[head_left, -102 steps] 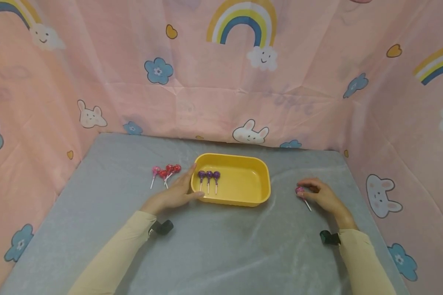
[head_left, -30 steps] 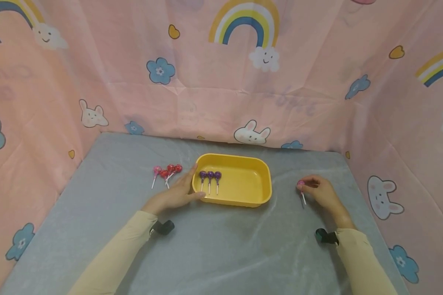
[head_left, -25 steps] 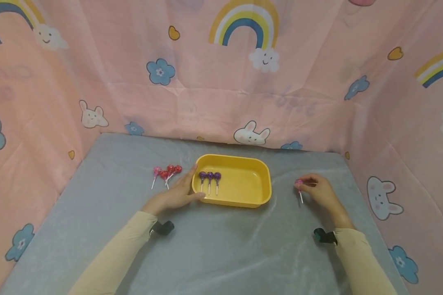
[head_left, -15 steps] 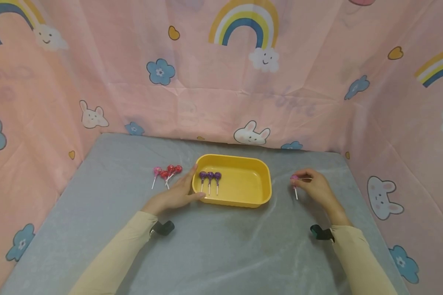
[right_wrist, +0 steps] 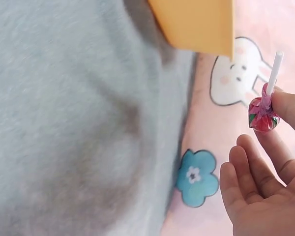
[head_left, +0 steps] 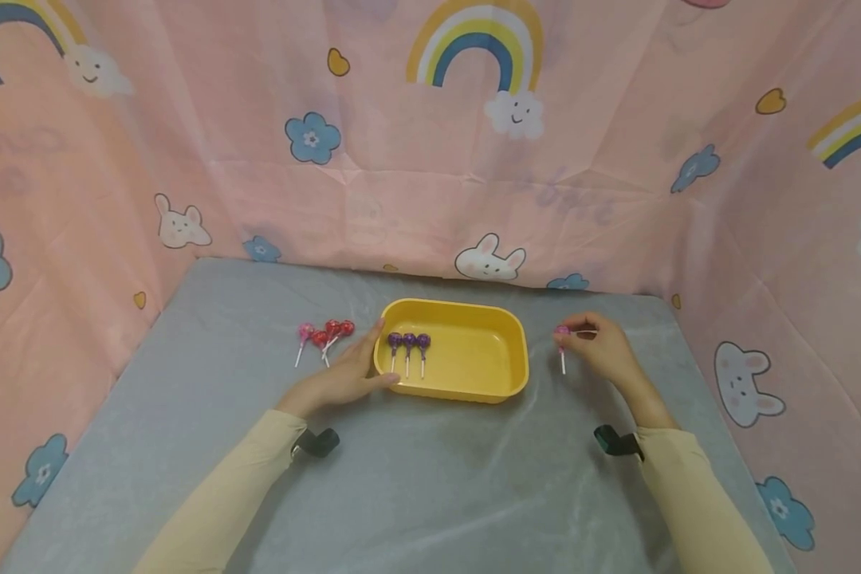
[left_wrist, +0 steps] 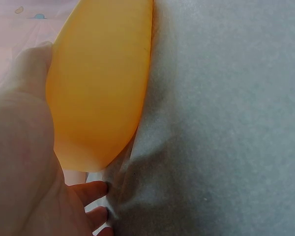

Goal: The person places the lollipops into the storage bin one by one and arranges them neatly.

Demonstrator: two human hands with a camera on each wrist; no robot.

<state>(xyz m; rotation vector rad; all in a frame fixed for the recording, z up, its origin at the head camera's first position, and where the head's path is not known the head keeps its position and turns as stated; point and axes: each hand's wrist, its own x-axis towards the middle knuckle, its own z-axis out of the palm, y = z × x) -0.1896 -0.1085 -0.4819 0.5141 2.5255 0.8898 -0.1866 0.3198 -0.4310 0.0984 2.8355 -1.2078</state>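
Observation:
In the head view my right hand (head_left: 603, 347) pinches a pink-wrapped lollipop (head_left: 562, 330) between thumb and index finger, to the right of a yellow plastic tray (head_left: 473, 317). The right wrist view shows this lollipop's (right_wrist: 263, 114) white stick pointing up, while the other fingers are loosely bent. My left hand (head_left: 340, 375) lies spread against the tray's left end, its thumb at the near rim. From the left wrist, several straight fingers (left_wrist: 91, 191) show beside the tray's wall (left_wrist: 98, 83). Inside the tray, three purple lollipops (head_left: 409, 341) stand in a row at the left.
On the grey cloth-covered table (head_left: 430, 494), left of the tray, lie one pink lollipop (head_left: 305, 332) and several red lollipops (head_left: 332, 328), close together with sticks overlapping. A pink printed curtain (head_left: 373, 207) encloses the table's back and sides.
My right hand has picked up the pink lollipop from the table at the right, moving left and away from me toward the tray, its stick now hanging straighter. My left hand has stayed in place.

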